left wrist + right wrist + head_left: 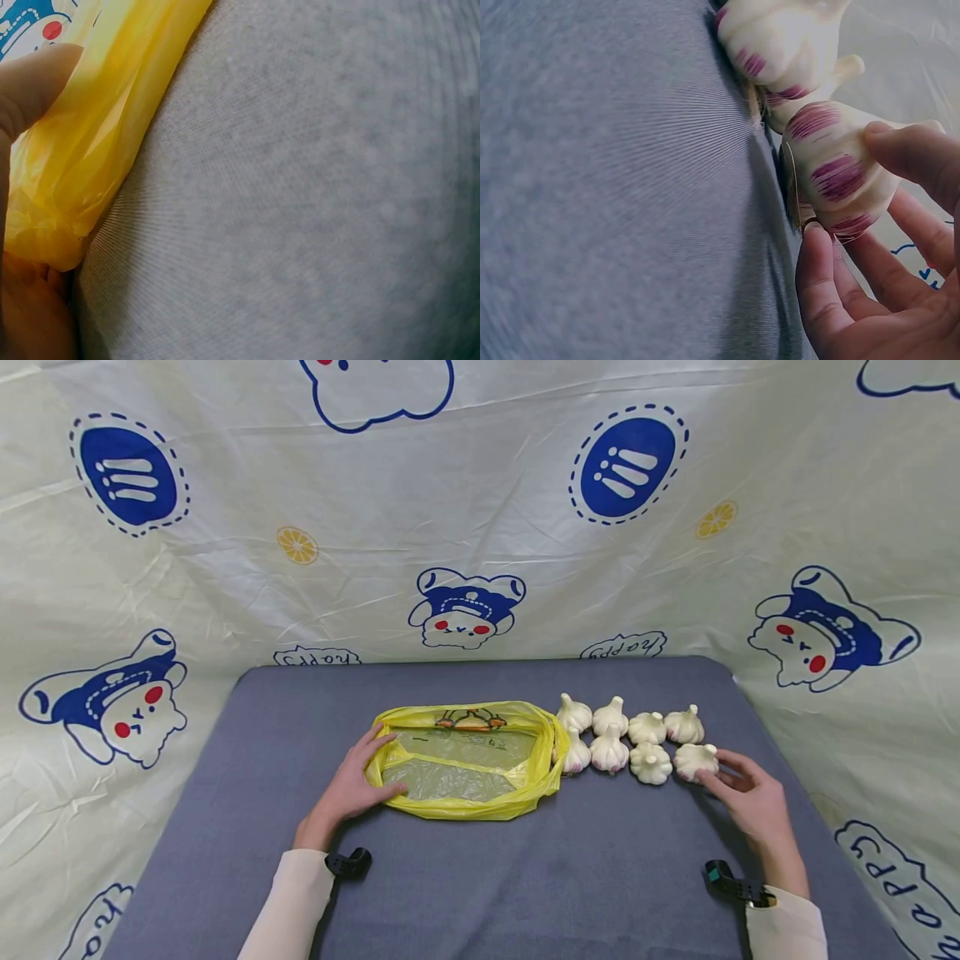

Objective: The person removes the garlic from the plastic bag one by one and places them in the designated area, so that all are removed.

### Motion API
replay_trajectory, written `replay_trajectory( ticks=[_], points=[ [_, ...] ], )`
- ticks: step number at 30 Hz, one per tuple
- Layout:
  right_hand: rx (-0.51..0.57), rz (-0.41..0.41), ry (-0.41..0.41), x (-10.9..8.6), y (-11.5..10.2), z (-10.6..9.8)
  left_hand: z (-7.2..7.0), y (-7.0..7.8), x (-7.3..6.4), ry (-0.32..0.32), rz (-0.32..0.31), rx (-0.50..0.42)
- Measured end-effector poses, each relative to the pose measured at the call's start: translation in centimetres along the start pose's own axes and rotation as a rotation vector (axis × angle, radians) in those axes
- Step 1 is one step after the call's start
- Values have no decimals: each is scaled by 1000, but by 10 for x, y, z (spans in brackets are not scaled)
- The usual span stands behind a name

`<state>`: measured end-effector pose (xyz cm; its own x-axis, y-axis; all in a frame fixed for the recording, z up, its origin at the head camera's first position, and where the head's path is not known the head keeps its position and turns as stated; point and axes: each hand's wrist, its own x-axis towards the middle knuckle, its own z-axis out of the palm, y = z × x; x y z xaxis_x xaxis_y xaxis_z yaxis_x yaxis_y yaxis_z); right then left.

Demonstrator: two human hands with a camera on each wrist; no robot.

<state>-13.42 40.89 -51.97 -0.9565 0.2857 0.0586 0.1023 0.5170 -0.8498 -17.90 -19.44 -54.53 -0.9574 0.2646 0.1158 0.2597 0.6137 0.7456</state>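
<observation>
A yellow plastic bag (468,810) lies on the grey cloth with its mouth spread wide and facing up. At its left end my left hand (348,785) grips the rim, the thumb (34,86) over the yellow plastic (112,120) in the left wrist view. My right hand (753,806) pinches a garlic bulb (692,762) at the right end of the near row. In the right wrist view, thumb and fingers sit around this purple-streaked bulb (840,176), close by the cloth. Several other white garlic bulbs (609,750) stand in two rows right of the bag.
The grey cloth-covered table (525,885) reaches a rounded back edge. Behind and beside it hangs a pale printed curtain (495,485). The leftmost bulbs (576,752) stand right at the bag's right end, which partly hides one.
</observation>
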Motion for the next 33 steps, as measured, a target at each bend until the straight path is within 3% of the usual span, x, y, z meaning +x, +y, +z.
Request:
replay_trajectory(
  ticks=[8, 33],
  points=[
    [21, 12, -5, 2, 4, 5, 1, 0, -1, -2, 3, -10],
    [-70, 30, -30, 7, 0, 9, 0, 2, -1, 6, 1, -12]
  ],
)
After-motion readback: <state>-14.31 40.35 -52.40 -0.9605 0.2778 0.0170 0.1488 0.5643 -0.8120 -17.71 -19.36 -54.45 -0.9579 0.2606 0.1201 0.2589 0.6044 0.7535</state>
